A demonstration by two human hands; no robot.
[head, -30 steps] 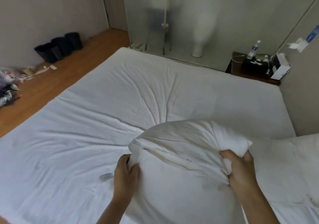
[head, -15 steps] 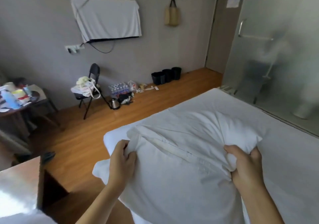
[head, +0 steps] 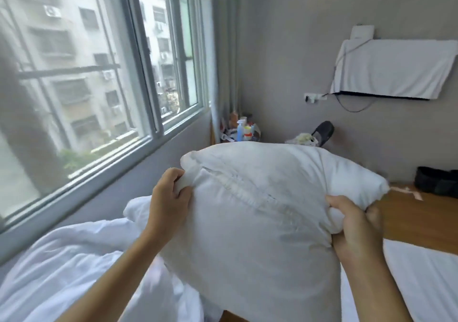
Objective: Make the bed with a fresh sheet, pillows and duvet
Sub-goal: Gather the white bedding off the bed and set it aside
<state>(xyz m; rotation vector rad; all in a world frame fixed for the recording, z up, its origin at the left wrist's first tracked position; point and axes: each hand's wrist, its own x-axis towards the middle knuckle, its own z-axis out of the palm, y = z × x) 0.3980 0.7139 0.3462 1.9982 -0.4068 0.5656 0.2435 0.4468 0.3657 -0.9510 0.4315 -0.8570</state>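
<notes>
Two hands clutch the pillow (head: 260,210), left hand (head: 168,197) pinching one corner, right hand (head: 354,227) bunching the other, its zipped long edge running between them.

1. The middle of the view is filled by the pillow (head: 260,212), gripped at both ends by the left hand (head: 171,197) and right hand (head: 357,227).
2. The left side is closed off by the window wall (head: 138,185).
3. Heaped bedding (head: 74,267) lies below left.
4. Bare floor (head: 416,217) is seen at right.
</notes>
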